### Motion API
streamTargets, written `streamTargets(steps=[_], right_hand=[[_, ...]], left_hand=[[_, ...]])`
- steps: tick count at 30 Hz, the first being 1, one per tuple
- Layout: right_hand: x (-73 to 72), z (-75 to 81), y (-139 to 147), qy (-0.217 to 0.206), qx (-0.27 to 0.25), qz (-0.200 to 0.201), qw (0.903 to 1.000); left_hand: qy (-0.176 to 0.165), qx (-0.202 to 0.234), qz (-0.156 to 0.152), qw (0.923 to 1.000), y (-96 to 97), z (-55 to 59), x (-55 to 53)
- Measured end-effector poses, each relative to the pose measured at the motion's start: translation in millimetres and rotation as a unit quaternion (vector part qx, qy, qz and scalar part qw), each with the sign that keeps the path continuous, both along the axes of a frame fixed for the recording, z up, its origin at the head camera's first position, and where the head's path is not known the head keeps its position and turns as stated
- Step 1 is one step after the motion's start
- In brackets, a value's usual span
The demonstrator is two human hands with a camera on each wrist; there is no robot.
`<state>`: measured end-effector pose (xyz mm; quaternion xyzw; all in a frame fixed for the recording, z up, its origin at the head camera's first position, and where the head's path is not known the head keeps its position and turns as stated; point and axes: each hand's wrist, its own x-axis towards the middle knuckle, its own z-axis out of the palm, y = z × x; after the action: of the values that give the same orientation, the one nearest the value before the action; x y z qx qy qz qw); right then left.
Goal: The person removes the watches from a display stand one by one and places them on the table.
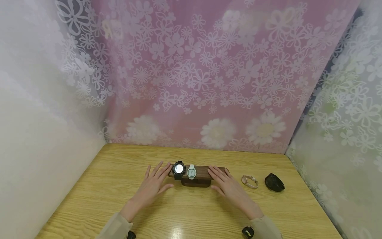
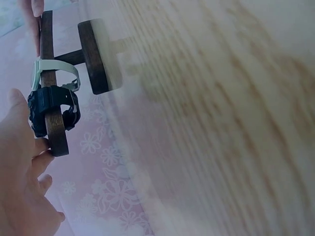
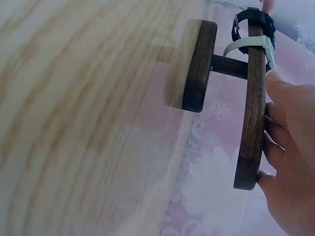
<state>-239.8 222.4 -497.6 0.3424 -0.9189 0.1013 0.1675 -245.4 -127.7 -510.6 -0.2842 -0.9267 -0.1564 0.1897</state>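
A dark wooden watch stand (image 1: 204, 172), a bar on a short post and a flat base, stands on the table. Strapped round its bar are a black watch (image 1: 179, 169) with a bright face and, beside it, a pale mint watch (image 1: 191, 172). My left hand (image 1: 151, 187) touches the bar's left end, fingers spread and mostly straight. On the bar's right part rest the fingers of my right hand (image 1: 232, 187), extended, with the thumb apart and lower. The right wrist view shows those fingers against the bar's upper face, beyond the mint watch (image 3: 267, 49).
To the right lie a watch with a thin light strap (image 1: 250, 181) and a crumpled-looking black item (image 1: 274, 182), its kind unclear. The wooden table (image 1: 191, 212) ends at a pink flowered curtain (image 1: 191, 83). A plain pale surface (image 1: 44, 132) bounds the left side.
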Motion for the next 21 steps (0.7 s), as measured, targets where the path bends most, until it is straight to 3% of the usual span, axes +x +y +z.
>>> streamTargets(steps=[9, 15, 21], right_hand=[[-1.0, 0.7, 2, -0.007, -0.003, 0.002, 1.0000], [-1.2, 0.6, 3, -0.012, -0.009, 0.008, 0.9999], [-2.0, 1.0, 2, -0.016, -0.006, 0.006, 0.9998]], left_hand=[[0.003, 0.024, 0.000, 0.9997, 9.9, 12.4, -11.3], [-0.017, 0.029, -0.032, 0.9989, 16.7, 22.9, -23.2], [-0.043, 0.031, -0.058, 0.9969, 18.2, 23.1, -35.2]])
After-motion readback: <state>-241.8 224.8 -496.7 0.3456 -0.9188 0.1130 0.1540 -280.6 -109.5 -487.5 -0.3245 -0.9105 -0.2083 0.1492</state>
